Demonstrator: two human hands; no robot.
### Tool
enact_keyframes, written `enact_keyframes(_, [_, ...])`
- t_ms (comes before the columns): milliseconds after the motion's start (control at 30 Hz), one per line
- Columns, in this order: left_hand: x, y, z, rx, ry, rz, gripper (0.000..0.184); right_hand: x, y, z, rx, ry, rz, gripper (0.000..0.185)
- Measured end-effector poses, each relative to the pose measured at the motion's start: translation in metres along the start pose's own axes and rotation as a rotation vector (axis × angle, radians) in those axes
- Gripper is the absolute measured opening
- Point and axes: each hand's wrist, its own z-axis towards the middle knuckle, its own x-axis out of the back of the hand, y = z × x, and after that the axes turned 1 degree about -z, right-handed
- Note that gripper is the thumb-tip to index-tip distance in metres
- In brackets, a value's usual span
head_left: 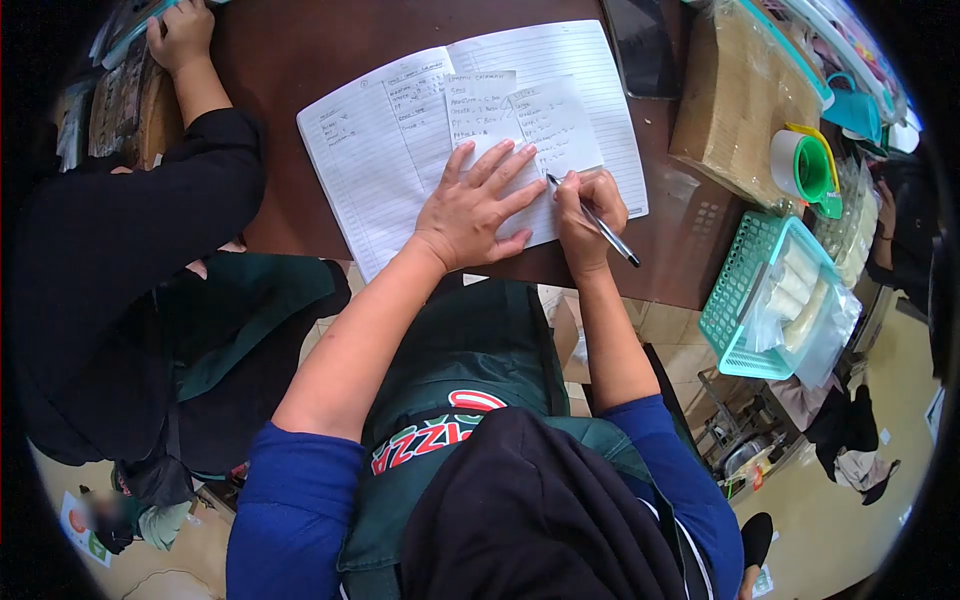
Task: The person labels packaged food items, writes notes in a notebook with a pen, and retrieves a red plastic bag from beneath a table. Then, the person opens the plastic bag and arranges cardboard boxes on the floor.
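An open lined notebook (375,185) with handwriting on its left page lies on the dark brown table. Two small handwritten paper slips rest on it, a left slip (475,95) and a right slip (572,115). My left hand (470,208) presses flat on the slips and the page, fingers spread, holding nothing. In my right hand (590,215) is a black and clear pen (615,241), its tip touching or just above the lower part of the right slip.
A dark phone or tablet (640,50) lies beyond the notebook. At the right stand a cardboard box (735,100), a tape roll (812,168) and a teal basket (727,300) with plastic-wrapped items. Another person's arm (200,85) reaches over the table at the left.
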Motion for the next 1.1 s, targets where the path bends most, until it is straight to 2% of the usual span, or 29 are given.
enact_keyframes(1100, [0.0002,0.0003,-0.0002,0.005,0.007,-0.017,0.049,0.0001,-0.0027,-0.0003,0.010,0.023,-0.128,0.023])
